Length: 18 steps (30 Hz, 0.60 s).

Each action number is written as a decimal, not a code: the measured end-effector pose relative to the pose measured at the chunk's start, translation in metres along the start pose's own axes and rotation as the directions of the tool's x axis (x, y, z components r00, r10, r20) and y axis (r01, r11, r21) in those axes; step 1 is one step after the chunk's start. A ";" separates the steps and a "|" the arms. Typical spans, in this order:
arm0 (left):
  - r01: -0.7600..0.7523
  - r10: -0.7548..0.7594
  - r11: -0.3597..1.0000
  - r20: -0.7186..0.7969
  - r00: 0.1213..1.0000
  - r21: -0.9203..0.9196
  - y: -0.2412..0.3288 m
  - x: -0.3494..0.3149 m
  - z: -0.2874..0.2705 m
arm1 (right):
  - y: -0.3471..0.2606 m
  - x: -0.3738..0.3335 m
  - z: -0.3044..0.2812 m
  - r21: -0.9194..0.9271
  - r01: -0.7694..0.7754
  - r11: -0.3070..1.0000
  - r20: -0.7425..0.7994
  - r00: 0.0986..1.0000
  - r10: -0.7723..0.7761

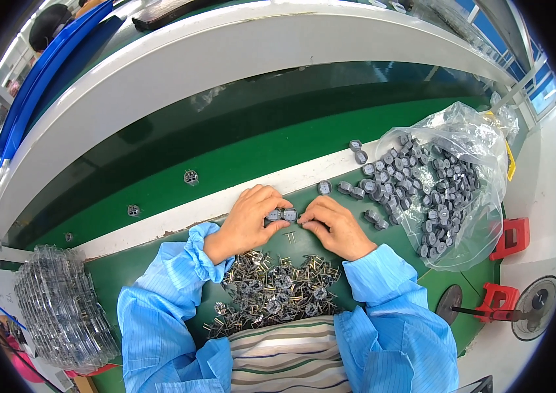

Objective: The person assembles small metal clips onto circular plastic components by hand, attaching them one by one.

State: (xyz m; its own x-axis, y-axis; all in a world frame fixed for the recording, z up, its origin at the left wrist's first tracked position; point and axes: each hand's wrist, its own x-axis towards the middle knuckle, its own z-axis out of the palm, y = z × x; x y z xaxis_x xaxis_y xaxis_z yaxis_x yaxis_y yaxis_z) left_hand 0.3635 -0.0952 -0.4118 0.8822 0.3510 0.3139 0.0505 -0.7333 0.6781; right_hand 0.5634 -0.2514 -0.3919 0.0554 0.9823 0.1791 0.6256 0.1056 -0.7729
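My left hand [247,221] is closed round two small dark grey plastic caps [289,215] with pale faces, held side by side between thumb and fingers. Close to their right end, my right hand [335,227] has its thumb and forefinger pinched together; whatever is between them is too small to make out. Just below the caps, a small part with thin metal pins [291,237] lies on the green table. Nearer my body spreads a heap of metal-pinned parts [278,288], between my two forearms.
At right, many similar caps [445,216] spill from a clear plastic bag [481,252]. Stacked clear trays [62,308] stand at left. Beyond a white rail [225,202] runs a green belt [238,164] carrying a few small parts [191,177]. Red stools [512,237] are at right.
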 end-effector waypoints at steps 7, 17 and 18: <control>0.009 -0.010 1.000 -0.038 0.999 -0.013 -0.001 0.001 0.001 | 0.008 0.008 0.001 -0.101 0.069 0.993 -0.336 0.937 -0.099; 0.007 -0.007 1.000 -0.011 1.000 0.022 -0.002 0.000 0.003 | 0.002 0.017 0.016 -0.055 0.066 0.996 -0.379 0.922 -0.082; 0.009 -0.009 1.000 -0.017 1.000 0.025 -0.002 0.000 0.003 | 0.002 0.018 0.018 -0.104 0.086 0.991 -0.328 0.937 -0.116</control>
State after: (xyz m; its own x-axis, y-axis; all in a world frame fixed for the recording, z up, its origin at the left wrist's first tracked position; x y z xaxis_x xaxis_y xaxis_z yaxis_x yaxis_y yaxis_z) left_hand 0.3645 -0.0955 -0.4152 0.8738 0.3672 0.3189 0.0706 -0.7446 0.6638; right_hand 0.5518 -0.2312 -0.4013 0.2349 0.8578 0.4572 0.7058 0.1729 -0.6870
